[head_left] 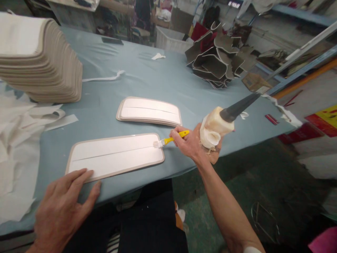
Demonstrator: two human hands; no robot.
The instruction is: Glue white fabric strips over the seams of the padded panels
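In the middle of the frame, the right hand [188,141] is grasping a flat brush with a yellow handle [170,139], its bristles touching the right end of a long white panel with rounded corners and beige edging [113,154]. At lower left, the left hand [64,205] is gripping nothing; its loosely spread fingers are resting at the panel's near-left corner, presumably steadying it against the brush. A stack of similar panels [150,109] is lying just beyond, seemingly within easy reach. A cream, crusted container with a black tapering top [214,128] is standing beside the right hand; its contents are staying unclear. The left hand is hiding the panel's corner, and the frame is cutting off the tall beige-edged stack [61,68] at upper left.
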